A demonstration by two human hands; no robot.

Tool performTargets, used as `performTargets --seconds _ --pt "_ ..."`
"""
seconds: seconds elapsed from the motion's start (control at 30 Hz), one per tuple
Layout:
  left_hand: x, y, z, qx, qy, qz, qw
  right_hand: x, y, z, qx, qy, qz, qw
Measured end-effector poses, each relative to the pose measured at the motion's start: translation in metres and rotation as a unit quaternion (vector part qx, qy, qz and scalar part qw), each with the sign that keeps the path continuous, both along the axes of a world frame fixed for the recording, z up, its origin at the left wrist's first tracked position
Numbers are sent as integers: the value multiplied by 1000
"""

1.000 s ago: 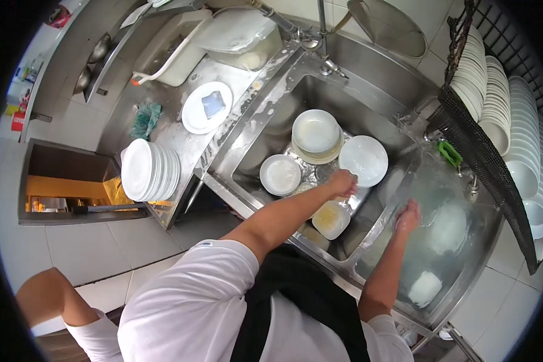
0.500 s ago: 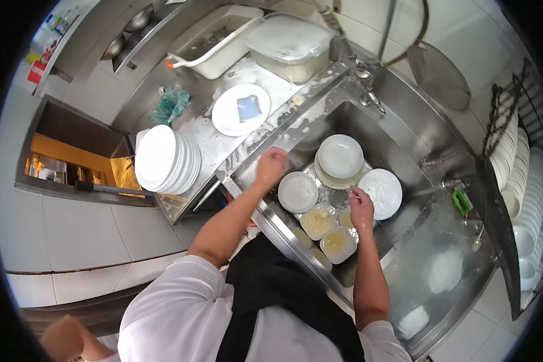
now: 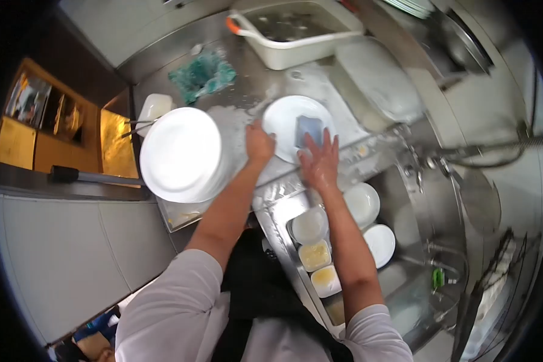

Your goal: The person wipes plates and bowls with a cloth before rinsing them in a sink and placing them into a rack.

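Note:
A white plate [image 3: 279,123] lies on the steel counter with a blue-grey square, perhaps a cloth or sponge, [image 3: 304,127] on it. My left hand [image 3: 260,145] is closed at the plate's left rim, its fingertips partly hidden. Over the plate's front right edge, my right hand [image 3: 321,160] has its fingers spread, their tips at the blue-grey square. Left of my hands stands a stack of white plates [image 3: 181,154]. Below my right forearm, the sink holds white bowls [image 3: 363,205] and square containers with yellowish contents [image 3: 315,256].
A white tub [image 3: 277,51] with dark water and a lidded plastic box [image 3: 377,78] stand behind the plate. A crumpled green plastic bag [image 3: 202,76] lies at the back left. The tap [image 3: 431,163] rises at the sink's far edge. Another person shows at bottom left.
Both hands have moved from the sink area to the plate on the counter. My right hand has left the dishes and spread its fingers. The view has turned left towards the counter.

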State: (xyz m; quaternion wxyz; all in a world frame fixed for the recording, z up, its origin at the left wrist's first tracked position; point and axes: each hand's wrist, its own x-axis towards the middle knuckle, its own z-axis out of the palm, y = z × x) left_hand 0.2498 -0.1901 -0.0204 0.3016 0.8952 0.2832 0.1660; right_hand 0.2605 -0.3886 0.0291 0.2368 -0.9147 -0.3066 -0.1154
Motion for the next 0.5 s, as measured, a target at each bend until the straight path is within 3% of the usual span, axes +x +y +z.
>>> performTargets --seconds 0.03,0.1,0.13,0.17,0.2,0.27,0.37,0.4,0.5 --pt "2 2 5 -42 23 18 999 20 18 -9 -45 -34 5 998" --pt "1 3 13 -99 27 36 994 45 41 -27 -98 32 -27 994" --pt "2 5 12 -112 7 37 993 65 43 -45 -109 -87 1 990" --pt "5 6 8 -126 21 45 991 79 45 -50 -122 -106 -53 985" --pt "11 10 4 -138 33 53 988 96 42 -53 -118 -140 -21 983" --pt "14 19 -12 -109 37 44 992 114 51 -57 -122 -146 -56 980" --pt "19 19 16 -186 74 59 978 118 73 -58 -99 -127 -92 983" --pt "18 19 28 -203 126 43 970 121 79 -62 -108 -136 -73 982" --pt "14 17 40 -235 132 16 963 123 88 -62 -70 -103 -24 992"
